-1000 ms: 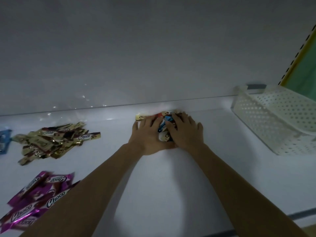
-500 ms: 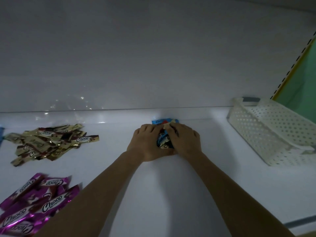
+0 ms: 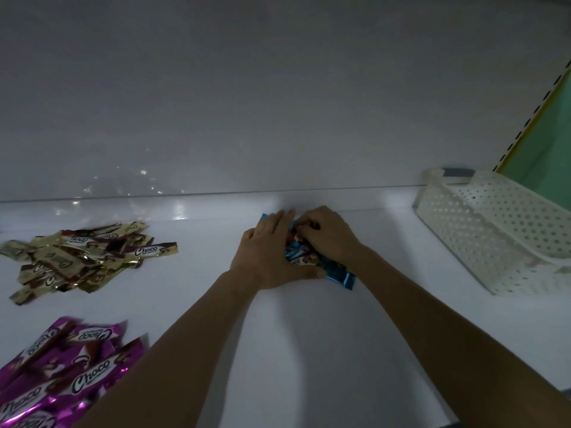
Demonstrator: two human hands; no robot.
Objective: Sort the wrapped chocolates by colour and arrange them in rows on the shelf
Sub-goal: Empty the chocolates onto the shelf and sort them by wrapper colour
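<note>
Dim, bluish light. Small glints speckle the shelf (image 3: 191, 291) along its back edge, left of middle; soft shadows spread toward its front edge (straight lines bow, wide-angle). Purple chocolates (image 3: 61, 378) look smeared.

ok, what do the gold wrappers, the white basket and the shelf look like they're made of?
Gold wrappers: thin metallised film or foil, glossy; creased, with bright glints.
White basket: moulded plastic, fairly matte; even rows of holes in its walls, rounded rim.
Shelf: smooth white semi-gloss sheet, painted metal or laminate, cannot tell which; it mirrors light spots near the back.
</note>
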